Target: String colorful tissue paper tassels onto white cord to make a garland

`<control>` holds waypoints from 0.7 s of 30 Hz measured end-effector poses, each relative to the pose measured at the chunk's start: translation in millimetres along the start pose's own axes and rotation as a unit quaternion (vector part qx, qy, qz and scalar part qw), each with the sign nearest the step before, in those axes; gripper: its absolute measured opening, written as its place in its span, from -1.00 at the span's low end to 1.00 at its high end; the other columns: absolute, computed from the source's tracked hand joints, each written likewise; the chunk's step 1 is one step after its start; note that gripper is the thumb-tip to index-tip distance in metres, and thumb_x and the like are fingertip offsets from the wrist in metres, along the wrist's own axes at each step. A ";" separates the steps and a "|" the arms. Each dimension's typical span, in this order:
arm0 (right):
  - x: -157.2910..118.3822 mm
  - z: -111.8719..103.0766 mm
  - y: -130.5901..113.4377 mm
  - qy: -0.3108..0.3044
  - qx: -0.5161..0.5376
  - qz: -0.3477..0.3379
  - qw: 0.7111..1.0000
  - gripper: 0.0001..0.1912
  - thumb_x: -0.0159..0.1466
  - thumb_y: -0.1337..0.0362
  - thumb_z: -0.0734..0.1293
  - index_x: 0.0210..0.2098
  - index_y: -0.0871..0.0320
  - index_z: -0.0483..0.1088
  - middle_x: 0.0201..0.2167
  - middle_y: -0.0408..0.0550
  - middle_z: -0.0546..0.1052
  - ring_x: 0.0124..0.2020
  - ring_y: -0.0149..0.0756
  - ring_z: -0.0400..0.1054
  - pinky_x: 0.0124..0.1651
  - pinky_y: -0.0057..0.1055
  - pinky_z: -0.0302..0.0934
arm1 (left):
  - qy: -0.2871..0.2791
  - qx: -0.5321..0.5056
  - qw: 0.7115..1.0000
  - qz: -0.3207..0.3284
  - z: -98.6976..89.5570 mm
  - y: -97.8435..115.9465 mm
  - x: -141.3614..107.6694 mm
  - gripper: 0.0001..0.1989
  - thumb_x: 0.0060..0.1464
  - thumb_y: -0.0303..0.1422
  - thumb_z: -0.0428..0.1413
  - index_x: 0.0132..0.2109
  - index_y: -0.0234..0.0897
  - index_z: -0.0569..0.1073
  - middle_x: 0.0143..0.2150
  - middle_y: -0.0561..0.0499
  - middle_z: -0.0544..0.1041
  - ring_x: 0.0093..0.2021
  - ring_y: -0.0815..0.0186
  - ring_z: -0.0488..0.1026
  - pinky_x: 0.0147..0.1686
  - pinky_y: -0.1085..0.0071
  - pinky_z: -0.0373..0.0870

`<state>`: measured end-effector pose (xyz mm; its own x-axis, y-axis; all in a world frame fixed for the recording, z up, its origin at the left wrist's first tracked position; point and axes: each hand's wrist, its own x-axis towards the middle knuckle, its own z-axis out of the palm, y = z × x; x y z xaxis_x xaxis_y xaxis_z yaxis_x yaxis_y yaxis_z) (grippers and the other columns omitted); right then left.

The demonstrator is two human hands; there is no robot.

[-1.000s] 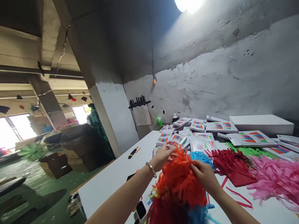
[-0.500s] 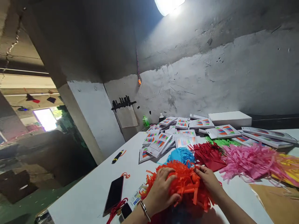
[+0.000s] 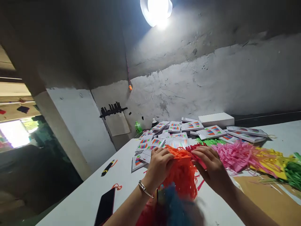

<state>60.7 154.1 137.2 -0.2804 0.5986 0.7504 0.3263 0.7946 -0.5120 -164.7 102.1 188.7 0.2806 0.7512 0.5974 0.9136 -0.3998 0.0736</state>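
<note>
My left hand [image 3: 160, 164], with a metal bracelet at the wrist, grips the left upper edge of an orange tissue-paper fringe [image 3: 182, 177]. At the right upper corner of that fringe is my right hand [image 3: 209, 168], thumb and fingers closing on its edge. The fringe is lifted and hangs down between both hands, its strips loose. A dark red fringe [image 3: 196, 146] lies right behind it, partly hidden by my fingers. Below, close to me, a blurred blue fringe [image 3: 175, 205] and red material [image 3: 148, 213] show.
Boxed packs [image 3: 175, 126] with coloured prints pile up at the back, before a white box [image 3: 216, 119]. Pink [image 3: 237, 155], yellow [image 3: 270, 161] and green fringes [image 3: 293, 174] lie right, near brown cardboard [image 3: 270, 197]. A phone [image 3: 104, 205] and cutter [image 3: 107, 168] lie left.
The orange fringe has gone from a crumpled bunch to hanging spread between my hands. Both hands have risen to its upper edge. The view has turned to the right.
</note>
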 end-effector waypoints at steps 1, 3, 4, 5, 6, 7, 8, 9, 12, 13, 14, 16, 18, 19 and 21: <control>4.6 -13.7 -12.3 -0.028 -0.031 -0.029 0.999 -0.82 0.37 0.19 0.23 -0.14 0.01 0.46 -0.08 0.06 0.57 0.06 0.05 0.36 0.24 0.12 0.03 | -0.008 -0.009 1.000 0.027 -8.9 15.4 7.7 -0.88 0.23 -0.34 0.17 -0.28 -0.15 0.59 -0.31 -0.01 0.62 -0.20 0.15 0.47 0.02 0.08 0.22; 8.6 -40.2 -32.7 -0.094 -0.094 -0.068 0.989 -0.79 0.37 0.26 0.24 -0.34 0.07 0.48 -0.28 -0.01 0.59 -0.14 -0.07 0.42 0.09 0.00 0.11 | -0.020 -0.046 0.996 0.079 -21.5 46.5 18.0 -0.86 0.24 -0.37 0.16 -0.29 -0.16 0.59 -0.33 0.02 0.62 -0.25 0.20 0.48 -0.01 0.14 0.24; 7.5 -53.6 -40.1 -0.120 -0.118 -0.078 0.983 -0.76 0.37 0.29 0.24 -0.41 0.08 0.46 -0.36 -0.06 0.58 -0.23 -0.14 0.42 0.00 -0.08 0.13 | -0.024 -0.077 0.992 0.094 -24.7 60.6 20.9 -0.86 0.24 -0.39 0.15 -0.29 -0.17 0.58 -0.33 0.02 0.63 -0.26 0.22 0.49 -0.03 0.17 0.26; 4.2 -67.6 -45.4 -0.141 -0.135 -0.083 0.977 -0.74 0.37 0.31 0.24 -0.43 0.08 0.46 -0.41 -0.10 0.57 -0.28 -0.19 0.41 -0.08 -0.15 0.13 | -0.026 -0.119 0.988 0.098 -25.6 73.1 22.7 -0.88 0.23 -0.40 0.16 -0.28 -0.18 0.58 -0.33 0.03 0.63 -0.28 0.24 0.50 -0.05 0.20 0.28; -1.5 -82.5 -49.2 -0.152 -0.144 -0.081 0.974 -0.73 0.38 0.31 0.24 -0.44 0.08 0.45 -0.42 -0.13 0.57 -0.31 -0.23 0.40 -0.13 -0.20 0.12 | -0.030 -0.171 0.981 0.089 -24.2 83.9 23.7 -0.92 0.21 -0.40 0.18 -0.23 -0.18 0.58 -0.33 0.04 0.63 -0.29 0.24 0.51 -0.09 0.23 0.32; -9.3 -98.3 -51.9 -0.156 -0.142 -0.066 0.975 -0.73 0.38 0.29 0.25 -0.44 0.08 0.45 -0.43 -0.14 0.56 -0.33 -0.25 0.38 -0.16 -0.23 0.11 | -0.037 -0.230 0.970 0.070 -20.7 93.2 24.1 -0.92 0.18 -0.38 0.21 -0.17 -0.17 0.57 -0.30 0.04 0.64 -0.27 0.24 0.52 -0.12 0.27 0.35; -18.9 -115.1 -54.1 -0.156 -0.134 -0.040 0.978 -0.73 0.38 0.26 0.26 -0.45 0.08 0.44 -0.43 -0.15 0.54 -0.34 -0.26 0.37 -0.19 -0.25 0.11 | -0.048 -0.300 0.951 0.051 -15.3 101.5 24.1 -0.82 0.13 -0.35 0.25 -0.09 -0.16 0.56 -0.23 0.03 0.64 -0.24 0.23 0.53 -0.15 0.30 0.38; -30.3 -132.5 -56.3 -0.151 -0.123 -0.009 0.981 -0.71 0.37 0.22 0.27 -0.48 0.09 0.43 -0.45 -0.15 0.52 -0.36 -0.27 0.35 -0.22 -0.27 0.12 | -0.067 -0.376 0.924 0.036 -8.6 109.8 23.9 -0.70 0.09 -0.32 0.29 -0.01 -0.15 0.53 -0.16 0.00 0.64 -0.19 0.21 0.53 -0.16 0.33 0.41; -71.7 -184.7 -65.9 -0.111 -0.063 0.103 0.986 -0.63 0.36 0.09 0.27 -0.52 0.10 0.41 -0.50 -0.17 0.43 -0.41 -0.29 0.31 -0.32 -0.32 0.15 | -0.187 -0.549 0.814 0.043 14.3 141.3 22.2 -0.50 -0.03 -0.26 0.36 0.09 -0.17 0.50 0.00 -0.04 0.60 -0.02 0.11 0.49 -0.07 0.32 0.43; -87.5 -200.8 -70.3 -0.092 -0.039 0.135 0.986 -0.62 0.35 0.05 0.27 -0.52 0.10 0.42 -0.49 -0.17 0.42 -0.41 -0.29 0.32 -0.34 -0.34 0.16 | -0.232 -0.572 0.785 0.057 21.2 155.7 21.1 -0.52 -0.03 -0.25 0.36 0.06 -0.20 0.53 -0.02 -0.05 0.60 -0.01 0.08 0.49 -0.07 0.32 0.43; -104.0 -215.9 -75.0 -0.068 -0.018 0.162 0.984 -0.62 0.33 0.02 0.28 -0.50 0.10 0.45 -0.46 -0.17 0.41 -0.39 -0.29 0.33 -0.34 -0.35 0.18 | -0.269 -0.578 0.767 0.074 27.4 172.0 19.5 -0.58 -0.01 -0.24 0.35 0.01 -0.23 0.57 -0.05 -0.05 0.61 -0.04 0.08 0.49 -0.08 0.33 0.43; -138.8 -242.7 -85.0 -0.028 0.008 0.207 0.978 -0.65 0.28 0.00 0.34 -0.47 0.10 0.51 -0.35 -0.14 0.43 -0.31 -0.27 0.37 -0.28 -0.35 0.24 | -0.300 -0.571 0.756 0.112 38.1 208.7 15.2 -0.71 0.04 -0.23 0.31 -0.11 -0.27 0.62 -0.09 -0.05 0.61 -0.07 0.10 0.48 -0.09 0.34 0.41; -174.8 -265.7 -95.6 -0.026 -0.027 0.237 0.971 -0.71 0.25 0.03 0.38 -0.46 0.08 0.54 -0.29 -0.13 0.46 -0.25 -0.24 0.40 -0.20 -0.33 0.27 | -0.302 -0.580 0.743 0.144 49.7 247.2 9.0 -0.78 0.09 -0.23 0.27 -0.17 -0.27 0.63 -0.04 -0.06 0.59 -0.06 0.10 0.47 -0.08 0.35 0.38; -192.4 -275.9 -101.3 -0.036 -0.066 0.249 0.966 -0.73 0.26 0.06 0.38 -0.46 0.07 0.54 -0.30 -0.13 0.47 -0.24 -0.24 0.40 -0.17 -0.31 0.27 | -0.316 -0.587 0.730 0.150 56.8 265.7 5.5 -0.78 0.09 -0.24 0.27 -0.17 -0.26 0.64 -0.03 -0.06 0.59 -0.05 0.11 0.47 -0.08 0.36 0.38; -224.4 -294.1 -114.2 -0.048 -0.170 0.269 0.947 -0.75 0.30 0.14 0.34 -0.46 0.05 0.54 -0.34 -0.14 0.50 -0.24 -0.22 0.40 -0.11 -0.25 0.25 | -0.375 -0.602 0.691 0.140 74.2 299.4 -2.2 -0.76 0.07 -0.24 0.27 -0.13 -0.24 0.63 -0.08 -0.03 0.61 -0.10 0.14 0.48 -0.11 0.38 0.38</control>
<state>351.9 -100.7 150.3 -0.0666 0.9267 0.3698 0.7117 0.3038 -0.6333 130.1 19.7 150.1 0.8826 0.4366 0.1747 0.0123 -0.3928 0.9195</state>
